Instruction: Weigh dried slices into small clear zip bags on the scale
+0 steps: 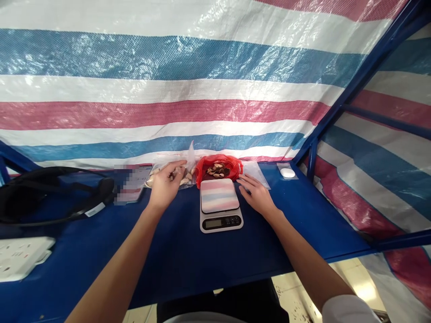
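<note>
My left hand (164, 184) is over a clear plastic bag (191, 157) with pale, clove-like pieces (185, 181) in it. Its fingers reach forward, with the thumb apart; whether they touch the bag I cannot tell. My right hand (256, 194) lies open, fingers stretched toward the rim of a red mesh bag (237, 164). In that red bag are brown and pale pieces (218, 170). Between my hands stands a white kitchen scale (220, 197) with a dark display; its platform reflects the striped sheet. Part of another clear bag (257, 172) shows behind my right hand.
Left on the blue table (175, 260) are a black strapped headset (50, 195), a white power strip (25, 258) and a partly pixelated phone-like object (134, 184). A small white oval item (287, 173) lies at the right back. Striped sheeting (168, 112) and blue frame bars (336, 103) enclose the table.
</note>
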{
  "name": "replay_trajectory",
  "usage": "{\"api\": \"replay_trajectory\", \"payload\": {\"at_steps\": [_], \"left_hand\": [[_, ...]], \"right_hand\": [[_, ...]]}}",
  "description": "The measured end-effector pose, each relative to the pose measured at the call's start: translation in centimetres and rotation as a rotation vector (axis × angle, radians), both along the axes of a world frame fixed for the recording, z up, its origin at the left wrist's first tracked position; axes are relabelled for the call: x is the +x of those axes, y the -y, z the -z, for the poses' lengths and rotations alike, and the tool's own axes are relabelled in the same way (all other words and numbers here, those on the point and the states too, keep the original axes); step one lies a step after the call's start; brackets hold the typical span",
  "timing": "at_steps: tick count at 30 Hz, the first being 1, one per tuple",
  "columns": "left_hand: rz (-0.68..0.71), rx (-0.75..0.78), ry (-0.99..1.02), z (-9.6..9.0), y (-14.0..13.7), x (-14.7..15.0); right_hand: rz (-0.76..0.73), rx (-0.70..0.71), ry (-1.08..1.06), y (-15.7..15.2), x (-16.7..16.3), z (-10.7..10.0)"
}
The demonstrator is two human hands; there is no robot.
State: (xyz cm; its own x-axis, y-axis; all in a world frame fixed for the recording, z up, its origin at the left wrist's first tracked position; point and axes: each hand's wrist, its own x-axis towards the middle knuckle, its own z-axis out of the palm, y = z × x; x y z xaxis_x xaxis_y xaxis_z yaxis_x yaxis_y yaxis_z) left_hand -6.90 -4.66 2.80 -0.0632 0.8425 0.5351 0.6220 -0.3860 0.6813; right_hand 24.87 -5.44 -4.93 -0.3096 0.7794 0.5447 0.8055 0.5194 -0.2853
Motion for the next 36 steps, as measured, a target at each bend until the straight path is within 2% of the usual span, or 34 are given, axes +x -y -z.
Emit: {"api": "replay_trajectory", "payload": {"at_steps": [3, 7, 10, 15, 19, 24, 31, 36], "left_hand": [[0.090, -0.089, 0.200, 0.5, 0.4, 1.7], [0.231, -0.156, 0.516, 2.1, 0.4, 3.5], [0.294, -0.199, 0.716, 3.8, 0.4, 4.1], [0.378, -0.336, 0.971, 5.6, 1.0, 4.3], [0.423, -0.446, 1.043, 5.6, 1.5, 4.4], [0.483, -0.504, 1.107, 5.2, 1.7, 4.2], [0.518, -0.563, 1.101, 5.1, 2.0, 3.9], [0.477, -0.585, 1.111, 5.0, 1.9, 3.9]], "right_hand": [[-0.021, 0.026, -0.031, 0.4, -1.3, -1.5], [-0.055, 0.037, -0.120, 0.5, -3.5, -2.7], [-0.051, -0.032, -0.263, 0.1, -4.8, -2.5], [-0.088, -0.199, -0.599, -0.6, -5.6, -0.8], [-0.117, -0.378, -0.831, -0.9, -5.6, 0.0], [-0.105, -0.479, -1.004, -0.7, -5.8, -0.5], [-0.144, -0.609, -1.149, -0.4, -5.7, -1.3], [-0.105, -0.641, -1.131, -0.3, -5.6, -1.8]]}}
